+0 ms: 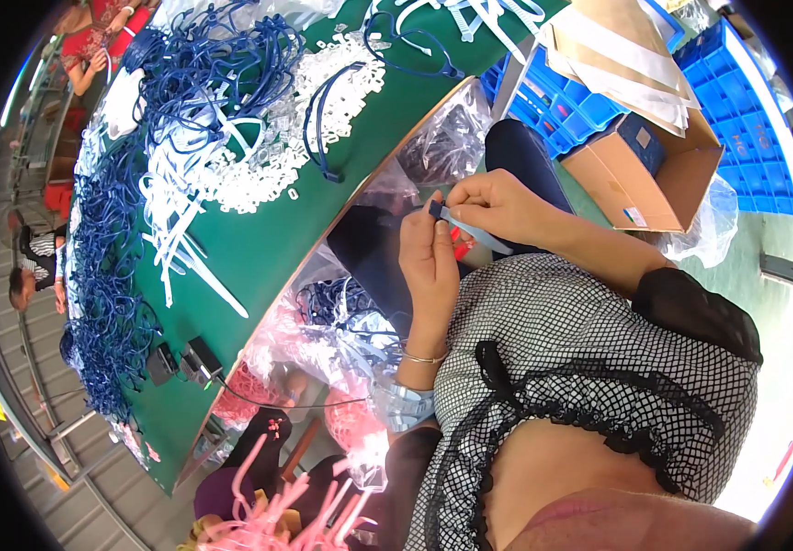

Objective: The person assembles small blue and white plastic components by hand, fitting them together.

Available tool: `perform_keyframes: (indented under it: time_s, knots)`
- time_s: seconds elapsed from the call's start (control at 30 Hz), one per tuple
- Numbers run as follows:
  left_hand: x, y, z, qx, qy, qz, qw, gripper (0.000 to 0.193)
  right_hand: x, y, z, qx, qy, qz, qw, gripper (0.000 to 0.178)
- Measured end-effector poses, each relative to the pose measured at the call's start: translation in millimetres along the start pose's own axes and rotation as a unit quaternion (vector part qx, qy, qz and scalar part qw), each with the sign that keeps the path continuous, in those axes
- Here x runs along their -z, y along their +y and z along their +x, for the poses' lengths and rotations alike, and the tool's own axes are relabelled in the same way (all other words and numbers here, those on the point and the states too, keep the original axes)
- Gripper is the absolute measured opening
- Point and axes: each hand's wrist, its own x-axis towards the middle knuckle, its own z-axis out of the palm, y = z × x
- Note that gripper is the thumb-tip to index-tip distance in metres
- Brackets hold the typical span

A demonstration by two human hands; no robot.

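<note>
Over my lap, beside the table edge, my two hands meet on one small piece. My left hand (427, 253), with a thin bracelet on its wrist, pinches a small dark blue end piece (436, 210) between thumb and fingers. The fingers of my right hand (505, 204) close on a pale grey-blue strap (484, 237) right where it meets that dark piece. The strap's free end hangs below my right fingers. How the two parts join is hidden by my fingertips.
The green table (277, 243) bears tangled dark blue cords (222, 69), small clear plastic pieces (254, 179), white straps (181, 248) and a black adapter (200, 356). Pink straps (277, 514) lie near my lap. A cardboard box (631, 179) and blue crates (746, 119) stand right. Other people sit across.
</note>
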Motion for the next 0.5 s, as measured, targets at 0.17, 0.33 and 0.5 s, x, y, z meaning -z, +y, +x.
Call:
perform_keyframes:
  time_s: [0.17, 0.33, 0.5]
  knots:
    - [4.4, -0.8, -3.5, -0.03, -0.011, 0.117, 0.993, 0.036, -10.0, 4.9, 5.4, -0.026, 0.027, -0.021, 0.999, 0.014]
    - [6.4, 3.1, 2.5, -0.068, -0.016, 0.194, 0.979, 0.045, -14.6, 14.8, 10.2, -0.055, 0.054, 0.086, 0.993, 0.014]
    - [-9.0, 2.9, 0.8, -0.041, -0.058, 0.232, 0.97, 0.042, 9.5, 18.4, -5.4, -0.056, 0.022, 0.116, 0.991, 0.012]
